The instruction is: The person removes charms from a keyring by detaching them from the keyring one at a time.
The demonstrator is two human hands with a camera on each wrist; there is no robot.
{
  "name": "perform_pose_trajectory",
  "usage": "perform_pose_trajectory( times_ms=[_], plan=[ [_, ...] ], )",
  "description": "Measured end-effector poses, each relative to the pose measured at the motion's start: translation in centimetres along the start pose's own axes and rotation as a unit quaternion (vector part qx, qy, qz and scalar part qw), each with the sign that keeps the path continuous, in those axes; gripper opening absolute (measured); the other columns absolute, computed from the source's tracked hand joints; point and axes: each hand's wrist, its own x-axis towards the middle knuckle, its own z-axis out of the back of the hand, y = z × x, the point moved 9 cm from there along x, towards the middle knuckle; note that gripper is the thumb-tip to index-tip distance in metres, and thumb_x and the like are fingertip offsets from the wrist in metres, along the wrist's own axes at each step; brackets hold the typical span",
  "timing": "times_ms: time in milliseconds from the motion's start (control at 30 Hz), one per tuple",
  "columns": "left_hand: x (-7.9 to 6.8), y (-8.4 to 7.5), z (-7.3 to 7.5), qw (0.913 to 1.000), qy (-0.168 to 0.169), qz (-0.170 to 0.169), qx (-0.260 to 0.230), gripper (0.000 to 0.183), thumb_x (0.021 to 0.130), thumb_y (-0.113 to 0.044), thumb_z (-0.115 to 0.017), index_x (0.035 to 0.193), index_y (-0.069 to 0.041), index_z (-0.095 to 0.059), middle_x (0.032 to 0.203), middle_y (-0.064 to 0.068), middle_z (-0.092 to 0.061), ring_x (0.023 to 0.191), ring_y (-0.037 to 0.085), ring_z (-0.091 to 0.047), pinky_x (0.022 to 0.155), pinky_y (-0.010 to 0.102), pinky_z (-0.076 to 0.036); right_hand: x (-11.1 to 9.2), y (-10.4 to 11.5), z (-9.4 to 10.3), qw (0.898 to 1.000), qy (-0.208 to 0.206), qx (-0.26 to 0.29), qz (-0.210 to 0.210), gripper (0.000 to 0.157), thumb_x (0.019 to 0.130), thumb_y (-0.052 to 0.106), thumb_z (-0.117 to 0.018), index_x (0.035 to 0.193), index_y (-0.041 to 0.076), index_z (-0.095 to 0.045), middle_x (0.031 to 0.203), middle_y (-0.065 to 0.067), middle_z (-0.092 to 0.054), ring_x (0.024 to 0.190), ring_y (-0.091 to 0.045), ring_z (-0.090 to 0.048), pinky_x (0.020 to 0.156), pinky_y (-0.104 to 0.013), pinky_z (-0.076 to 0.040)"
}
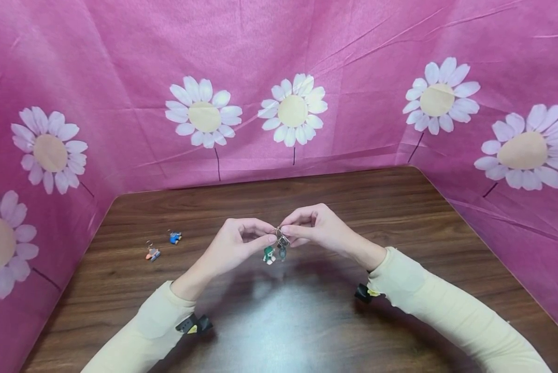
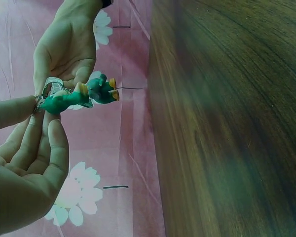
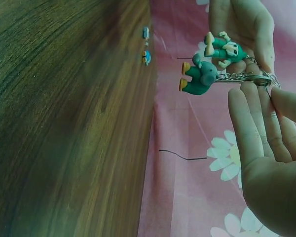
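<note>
Above the middle of the table, my left hand (image 1: 234, 242) and right hand (image 1: 324, 229) meet, thumb and fingers of each pinching metal key rings (image 1: 279, 231). From the rings hang a small figure in green (image 1: 269, 254) with a pale face and a grey-green elephant figure (image 3: 201, 79) with yellow feet. Short chains (image 3: 232, 76) join the figures to the rings. In the left wrist view the green figure partly covers the rings. Which ring each hand pinches, and whether the rings are linked, I cannot tell.
Two more small keychains lie on the wooden table (image 1: 376, 207) at the left: one blue figure (image 1: 175, 237) and one orange and blue figure (image 1: 153, 254). Pink cloth (image 1: 353, 98) printed with white daisies stands along the back and both sides.
</note>
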Motion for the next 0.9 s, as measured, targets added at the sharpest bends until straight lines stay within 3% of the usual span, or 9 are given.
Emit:
perform_pose_trajectory(
  times_ms=[100,267,467,600,700,900],
  plan=[
    [0.0,0.0,0.0,1.0000,0.000,0.001,-0.005,0.017,0.093,-0.014,-0.075,0.107,-0.004,-0.076,0.092,0.016,-0.076,0.080,0.020,-0.073,0.073,0.027,-0.058,0.0,0.0,0.0,1.000,0.003,-0.004,0.010,0.016,0.094,0.002,-0.071,0.106,-0.008,-0.072,0.095,-0.020,-0.074,0.084,-0.023,-0.074,0.082,-0.058,-0.056],
    [0.1,0.2,-0.1,0.9999,-0.007,0.006,0.006,0.016,0.092,-0.017,-0.076,0.105,-0.006,-0.077,0.090,0.009,-0.077,0.080,0.018,-0.073,0.073,0.028,-0.057,0.0,0.3,0.0,0.998,0.010,-0.044,0.047,0.011,0.094,-0.002,-0.070,0.104,-0.005,-0.073,0.093,-0.015,-0.075,0.083,-0.021,-0.073,0.078,-0.054,-0.059],
    [0.2,0.5,0.2,0.9992,-0.022,0.019,0.025,0.016,0.092,-0.019,-0.077,0.102,-0.007,-0.078,0.085,0.000,-0.076,0.078,0.016,-0.071,0.071,0.026,-0.055,-0.1,1.4,0.0,0.981,-0.011,-0.163,0.107,0.008,0.092,0.003,-0.074,0.098,0.005,-0.077,0.087,-0.004,-0.076,0.074,-0.019,-0.072,0.069,-0.035,-0.061],
    [0.3,0.6,0.2,0.9988,-0.018,0.031,0.034,0.016,0.093,-0.019,-0.076,0.101,-0.006,-0.078,0.084,0.001,-0.076,0.078,0.016,-0.071,0.072,0.027,-0.054,-0.1,1.9,-0.2,0.970,-0.019,-0.208,0.128,0.008,0.089,0.000,-0.074,0.093,0.006,-0.077,0.084,0.000,-0.076,0.071,-0.015,-0.071,0.067,-0.032,-0.061],
    [0.4,0.9,0.1,0.9979,-0.014,0.045,0.045,0.015,0.093,-0.020,-0.075,0.099,-0.006,-0.077,0.083,0.002,-0.076,0.077,0.015,-0.071,0.072,0.028,-0.054,-0.1,2.4,-0.5,0.952,-0.024,-0.267,0.151,0.011,0.087,-0.001,-0.074,0.089,0.008,-0.077,0.080,0.005,-0.075,0.066,-0.009,-0.067,0.059,-0.027,-0.057],
    [0.1,1.6,0.0,0.9956,-0.018,0.071,0.059,0.016,0.093,-0.022,-0.076,0.096,-0.006,-0.077,0.082,0.007,-0.076,0.075,0.013,-0.069,0.071,0.029,-0.052,-0.3,3.5,-1.8,0.896,-0.027,-0.389,0.214,0.012,0.085,0.004,-0.077,0.085,0.015,-0.078,0.070,0.016,-0.067,0.054,0.001,-0.048,0.047,-0.019,-0.040]
  ],
)
